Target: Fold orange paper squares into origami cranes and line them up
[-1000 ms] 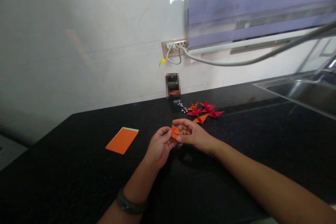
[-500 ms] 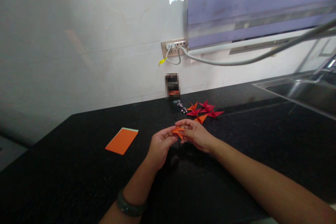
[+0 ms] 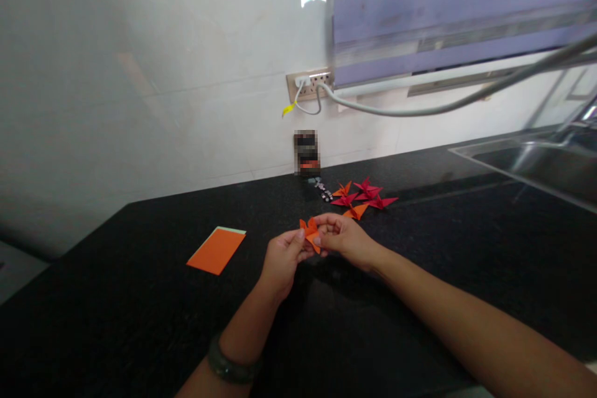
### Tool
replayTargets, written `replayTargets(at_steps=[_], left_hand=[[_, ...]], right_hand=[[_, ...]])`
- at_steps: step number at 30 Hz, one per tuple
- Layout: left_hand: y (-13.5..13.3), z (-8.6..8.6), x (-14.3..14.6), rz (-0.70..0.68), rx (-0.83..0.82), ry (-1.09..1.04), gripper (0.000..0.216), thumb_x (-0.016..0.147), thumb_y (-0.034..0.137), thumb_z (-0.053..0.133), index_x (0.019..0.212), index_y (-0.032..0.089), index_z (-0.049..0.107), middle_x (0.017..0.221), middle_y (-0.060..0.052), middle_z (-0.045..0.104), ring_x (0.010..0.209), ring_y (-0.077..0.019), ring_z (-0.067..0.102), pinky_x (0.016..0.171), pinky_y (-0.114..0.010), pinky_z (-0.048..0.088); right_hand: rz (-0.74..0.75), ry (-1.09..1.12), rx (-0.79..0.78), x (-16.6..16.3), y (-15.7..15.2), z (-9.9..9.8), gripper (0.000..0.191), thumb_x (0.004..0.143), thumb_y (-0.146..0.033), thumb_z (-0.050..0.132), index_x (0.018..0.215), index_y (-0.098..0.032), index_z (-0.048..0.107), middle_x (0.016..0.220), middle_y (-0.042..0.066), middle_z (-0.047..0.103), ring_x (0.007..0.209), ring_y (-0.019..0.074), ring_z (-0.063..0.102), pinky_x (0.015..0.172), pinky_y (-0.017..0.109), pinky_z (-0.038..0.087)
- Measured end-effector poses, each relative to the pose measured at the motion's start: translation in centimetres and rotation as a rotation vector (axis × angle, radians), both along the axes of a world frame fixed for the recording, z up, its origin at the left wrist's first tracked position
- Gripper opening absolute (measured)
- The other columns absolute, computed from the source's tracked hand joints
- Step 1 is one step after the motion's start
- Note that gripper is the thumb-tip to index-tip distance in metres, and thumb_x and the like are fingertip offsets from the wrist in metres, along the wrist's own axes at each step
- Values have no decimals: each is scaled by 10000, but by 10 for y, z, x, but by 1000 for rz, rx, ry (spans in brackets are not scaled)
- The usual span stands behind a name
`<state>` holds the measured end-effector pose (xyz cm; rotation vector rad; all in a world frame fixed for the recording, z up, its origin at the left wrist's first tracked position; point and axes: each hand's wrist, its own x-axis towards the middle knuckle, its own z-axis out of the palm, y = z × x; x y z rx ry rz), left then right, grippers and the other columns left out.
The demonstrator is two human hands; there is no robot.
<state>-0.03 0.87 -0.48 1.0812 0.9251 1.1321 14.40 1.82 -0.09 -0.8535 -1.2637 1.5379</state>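
Between my two hands is a small folded orange origami paper (image 3: 311, 234), held above the dark counter. My left hand (image 3: 283, 261) pinches its left side with thumb and fingers. On the other side my right hand (image 3: 347, 239) grips it, the thumb lying across the front. Parts of the folds are hidden behind the fingers. Just beyond my right hand lie several finished origami cranes, among them an orange crane (image 3: 357, 211) and a red crane (image 3: 383, 202). To the left rests a stack of orange and pale green paper sheets (image 3: 217, 252).
The black counter (image 3: 140, 323) meets a pale tiled wall. A blurred-out dark object (image 3: 306, 153) stands against it, with a small patterned strip (image 3: 323, 189) in front. A grey cable (image 3: 401, 113) runs from the wall socket (image 3: 310, 84). At right is a sink (image 3: 536, 161).
The orange paper has turned and its folds stand more spread out. My left thumb has moved up onto its front, while the cranes and sheets stay where they were.
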Motion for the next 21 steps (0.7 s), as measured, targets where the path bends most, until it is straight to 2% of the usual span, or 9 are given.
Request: replayTargets(at_steps=[5, 10, 14, 21], left_hand=[[0, 0, 1, 96, 61, 123, 266, 701, 372, 598, 686, 107, 619, 558, -16, 595, 525, -109, 550, 566, -238, 452], [-1, 0, 2, 54, 76, 106, 255, 724, 376, 564, 693, 125, 601, 579, -8, 597, 534, -110, 551, 574, -238, 449], [-3, 2, 3, 73, 59, 116, 262, 719, 374, 571, 678, 117, 594, 551, -2, 581, 517, -95, 535, 544, -212, 437], [-6, 8, 5, 57, 38, 140, 243, 601, 286, 695, 750, 113, 610, 617, -19, 643, 547, -100, 570, 569, -212, 447]], right_hand=[[-5, -33, 11, 0, -1, 1, 406, 597, -250, 702, 937, -137, 511, 573, -66, 534, 461, 66, 503, 473, 216, 428], [40, -126, 54, 1, -2, 4, 291, 620, -282, 681, 836, -123, 569, 593, -30, 561, 504, 70, 508, 462, 197, 421], [0, -165, 38, 1, -2, 5, 243, 609, -282, 690, 748, -129, 562, 557, -39, 550, 468, 59, 485, 434, 187, 417], [-3, -195, 35, 1, -3, 8, 259, 615, -310, 688, 754, -123, 575, 560, -26, 563, 474, 66, 499, 433, 188, 416]])
